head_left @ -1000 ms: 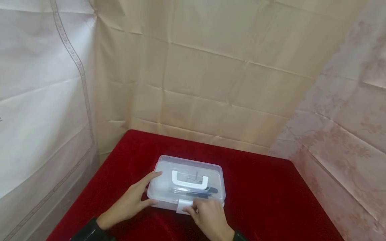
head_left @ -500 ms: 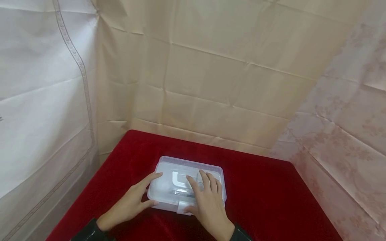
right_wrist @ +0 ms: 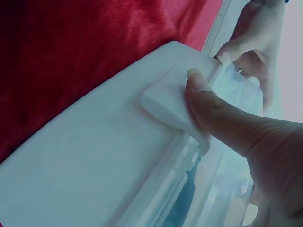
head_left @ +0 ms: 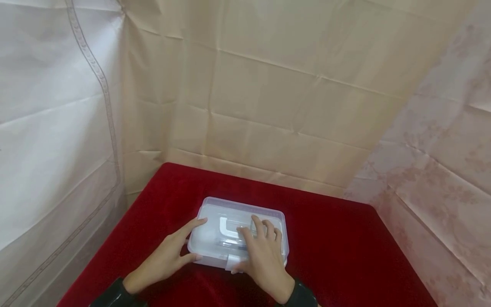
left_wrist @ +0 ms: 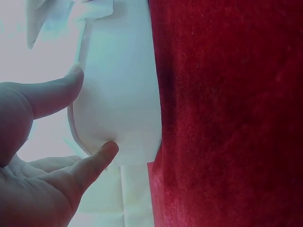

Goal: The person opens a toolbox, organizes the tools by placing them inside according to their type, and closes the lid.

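A translucent plastic carrying box (head_left: pixel 211 230) lies flat on the red cloth, its lid down. My left hand (head_left: pixel 165 258) spans the box's left end, fingers spread; thumb and fingertips touch its edges. In the left wrist view, the thumb (left_wrist: pixel 57 94) meets the lid rim and a fingertip (left_wrist: pixel 110 149) touches the wall. My right hand (head_left: pixel 264 256) is spread over the lid, fingers slightly bent, partly covering the white handle (head_left: pixel 223 226). Its thumb (right_wrist: pixel 208 101) presses against the white front latch (right_wrist: pixel 165 101), which stands tilted. A dark item (right_wrist: pixel 182 203) shows through the plastic.
The table (head_left: pixel 337 256) is covered in red velvet-like cloth. A beige curtain (head_left: pixel 261 94) hangs behind it, a pale one (head_left: pixel 53 128) at the left, and a flower-patterned one (head_left: pixel 441 170) at the right.
My right hand has gone from pinching at the front latch to lying spread over the lid and handle, thumb at the latch. The left hand and box have stayed almost still.
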